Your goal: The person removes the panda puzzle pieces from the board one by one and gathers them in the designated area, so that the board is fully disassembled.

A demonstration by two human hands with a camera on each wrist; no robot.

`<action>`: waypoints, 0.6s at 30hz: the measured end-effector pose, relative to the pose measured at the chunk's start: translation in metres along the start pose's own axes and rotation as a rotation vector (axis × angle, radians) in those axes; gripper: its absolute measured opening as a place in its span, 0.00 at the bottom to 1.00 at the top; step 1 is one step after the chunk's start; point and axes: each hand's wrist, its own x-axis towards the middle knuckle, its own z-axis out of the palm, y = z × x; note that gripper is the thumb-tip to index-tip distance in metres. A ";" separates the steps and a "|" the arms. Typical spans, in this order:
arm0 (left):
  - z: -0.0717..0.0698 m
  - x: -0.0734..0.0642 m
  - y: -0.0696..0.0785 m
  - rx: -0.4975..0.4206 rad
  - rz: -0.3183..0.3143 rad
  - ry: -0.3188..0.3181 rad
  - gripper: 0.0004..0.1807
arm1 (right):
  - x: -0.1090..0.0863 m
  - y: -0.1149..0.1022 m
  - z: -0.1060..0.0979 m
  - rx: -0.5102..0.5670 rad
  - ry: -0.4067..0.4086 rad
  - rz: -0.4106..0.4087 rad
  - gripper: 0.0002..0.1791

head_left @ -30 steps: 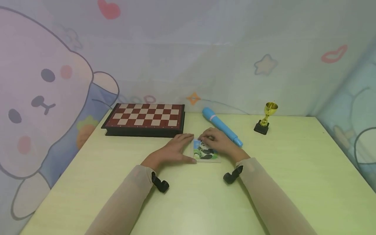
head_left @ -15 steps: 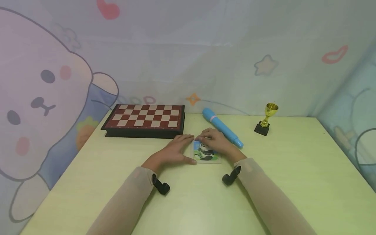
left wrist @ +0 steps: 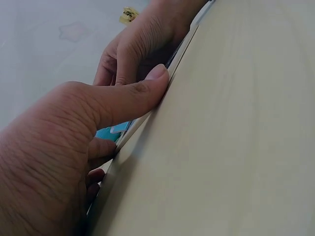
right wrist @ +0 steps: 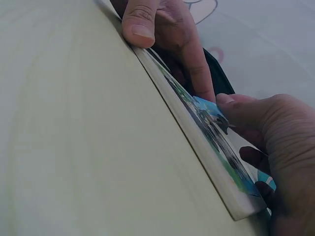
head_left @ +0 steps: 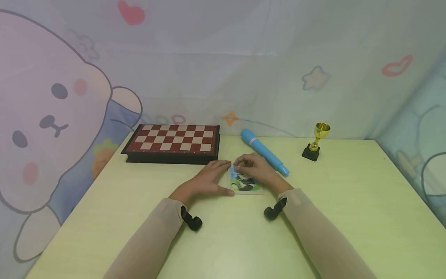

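Observation:
A small square panda jigsaw puzzle (head_left: pixel 246 186) in a pale wooden tray lies flat on the table. My left hand (head_left: pixel 208 180) holds the tray's left side, thumb at the near corner and fingers along the far part; the left wrist view shows the thumb (left wrist: pixel 142 96) on the tray's edge. Over the puzzle's far side, my right hand (head_left: pixel 257 168) pinches a blue puzzle piece (right wrist: pixel 209 105) with a dark patch. In the right wrist view this piece is tilted up above the tray (right wrist: pixel 197 142). My right fingers partly hide the panda's upper part in the head view.
A red-and-white folding chessboard (head_left: pixel 174 141) lies at the back left. Behind my right hand is a blue toy microphone (head_left: pixel 265 151). Farther right stands a small gold trophy cup (head_left: pixel 317 139) on a black base. A printed cloth backdrop (head_left: pixel 223 58) rises behind the table (head_left: pixel 223 240).
The fingers of my right hand have shifted slightly at the puzzle's far left part, and less of the panda's head shows. My left hand keeps its place on the tray.

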 end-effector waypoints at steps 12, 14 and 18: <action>-0.007 -0.001 0.000 -0.001 0.037 0.039 0.55 | 0.003 -0.010 0.002 0.061 0.047 -0.112 0.12; -0.007 -0.001 0.001 -0.010 0.033 0.040 0.55 | 0.003 -0.010 0.002 0.036 0.052 -0.145 0.14; -0.003 -0.005 0.002 -0.031 0.018 0.016 0.55 | 0.000 -0.008 0.006 -0.017 0.038 -0.189 0.15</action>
